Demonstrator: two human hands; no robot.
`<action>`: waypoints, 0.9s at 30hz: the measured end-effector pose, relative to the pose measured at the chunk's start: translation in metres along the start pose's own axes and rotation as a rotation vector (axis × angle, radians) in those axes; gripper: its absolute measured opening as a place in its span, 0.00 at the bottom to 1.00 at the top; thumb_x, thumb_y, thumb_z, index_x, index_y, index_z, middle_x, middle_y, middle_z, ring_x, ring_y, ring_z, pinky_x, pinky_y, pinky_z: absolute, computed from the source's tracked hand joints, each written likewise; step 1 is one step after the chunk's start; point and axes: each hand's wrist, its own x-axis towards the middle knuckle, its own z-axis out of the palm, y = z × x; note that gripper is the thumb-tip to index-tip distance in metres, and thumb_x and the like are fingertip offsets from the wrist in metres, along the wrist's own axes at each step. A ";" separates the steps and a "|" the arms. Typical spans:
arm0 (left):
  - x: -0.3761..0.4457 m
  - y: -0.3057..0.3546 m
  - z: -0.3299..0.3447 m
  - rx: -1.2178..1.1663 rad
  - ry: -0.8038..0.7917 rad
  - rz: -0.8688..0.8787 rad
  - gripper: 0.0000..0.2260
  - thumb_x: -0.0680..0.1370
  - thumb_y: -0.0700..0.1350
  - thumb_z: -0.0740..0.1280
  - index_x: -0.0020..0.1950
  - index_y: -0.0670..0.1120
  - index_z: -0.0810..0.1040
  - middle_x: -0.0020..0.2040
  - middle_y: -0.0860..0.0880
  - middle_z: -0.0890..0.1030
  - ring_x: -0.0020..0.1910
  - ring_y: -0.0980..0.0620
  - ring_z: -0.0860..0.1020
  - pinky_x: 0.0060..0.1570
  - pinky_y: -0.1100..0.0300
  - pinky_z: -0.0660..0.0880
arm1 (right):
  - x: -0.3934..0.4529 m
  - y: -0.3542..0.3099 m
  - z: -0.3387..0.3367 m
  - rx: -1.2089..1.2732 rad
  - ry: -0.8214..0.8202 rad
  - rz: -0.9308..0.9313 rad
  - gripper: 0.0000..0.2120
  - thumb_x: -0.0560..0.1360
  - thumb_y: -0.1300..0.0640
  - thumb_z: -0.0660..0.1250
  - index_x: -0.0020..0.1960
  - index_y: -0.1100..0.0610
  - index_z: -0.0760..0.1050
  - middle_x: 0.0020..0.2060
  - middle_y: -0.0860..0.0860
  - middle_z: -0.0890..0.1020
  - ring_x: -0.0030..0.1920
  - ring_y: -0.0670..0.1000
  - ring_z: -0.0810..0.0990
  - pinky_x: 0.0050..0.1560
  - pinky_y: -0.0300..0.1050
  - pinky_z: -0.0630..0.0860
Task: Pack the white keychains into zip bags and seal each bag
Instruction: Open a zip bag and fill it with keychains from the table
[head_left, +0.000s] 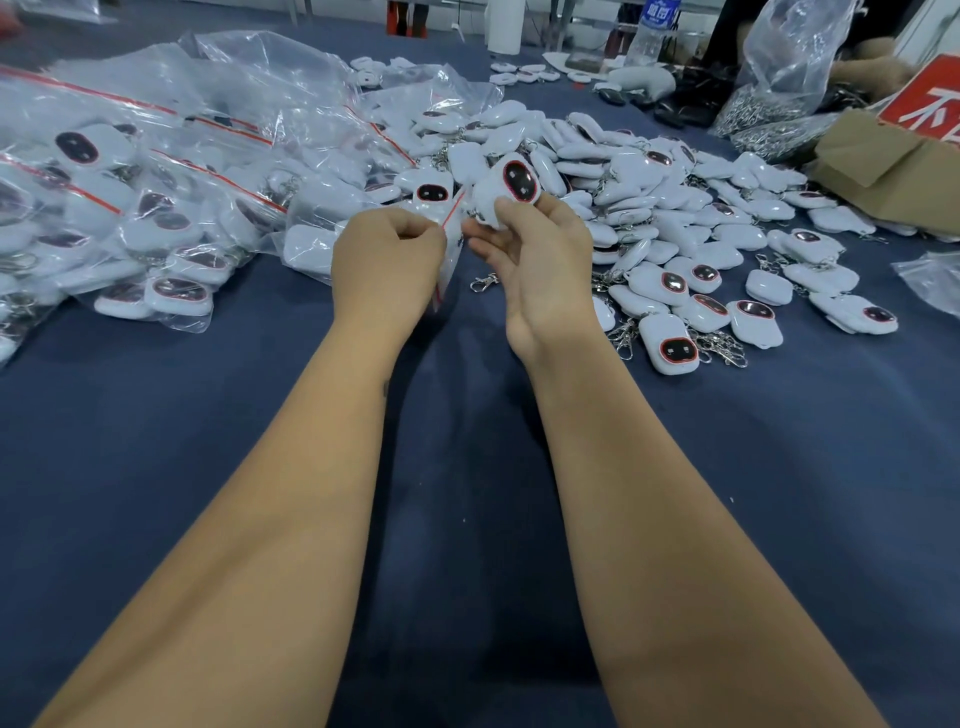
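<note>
- The left hand (387, 254) pinches the mouth of a small zip bag (451, 244) with curled fingers, above the blue table (467, 519)
- The right hand (530, 254) grips a white keychain (511, 195) between thumb and fingertips, just beside the bag's red strip
- If the mouth is not spread, the keychain could likely catch on the rim
- Its dangling clasp (483, 281) might snag the film or stay outside, spoiling the seal
- A loose pinch may drop the bag among the loose keychains (675, 228)
</note>
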 end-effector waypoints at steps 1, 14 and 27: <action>0.001 0.000 -0.001 -0.051 -0.011 -0.022 0.09 0.72 0.42 0.63 0.36 0.40 0.81 0.27 0.49 0.76 0.29 0.51 0.74 0.35 0.51 0.78 | -0.001 0.000 0.000 0.032 -0.030 0.007 0.06 0.79 0.70 0.60 0.55 0.63 0.70 0.42 0.57 0.78 0.36 0.51 0.82 0.42 0.40 0.79; -0.003 0.005 0.000 -0.174 -0.076 -0.037 0.08 0.71 0.40 0.67 0.39 0.49 0.86 0.32 0.50 0.79 0.31 0.54 0.71 0.39 0.57 0.73 | -0.001 0.007 0.000 -0.165 -0.043 -0.020 0.07 0.82 0.64 0.58 0.58 0.55 0.64 0.49 0.56 0.82 0.38 0.47 0.85 0.45 0.37 0.77; -0.001 0.010 -0.003 -0.341 -0.025 -0.048 0.12 0.73 0.41 0.67 0.30 0.52 0.80 0.29 0.52 0.74 0.31 0.52 0.71 0.35 0.58 0.72 | 0.000 0.012 -0.002 -0.458 0.038 -0.121 0.04 0.77 0.58 0.68 0.48 0.55 0.73 0.41 0.52 0.83 0.42 0.48 0.79 0.52 0.47 0.77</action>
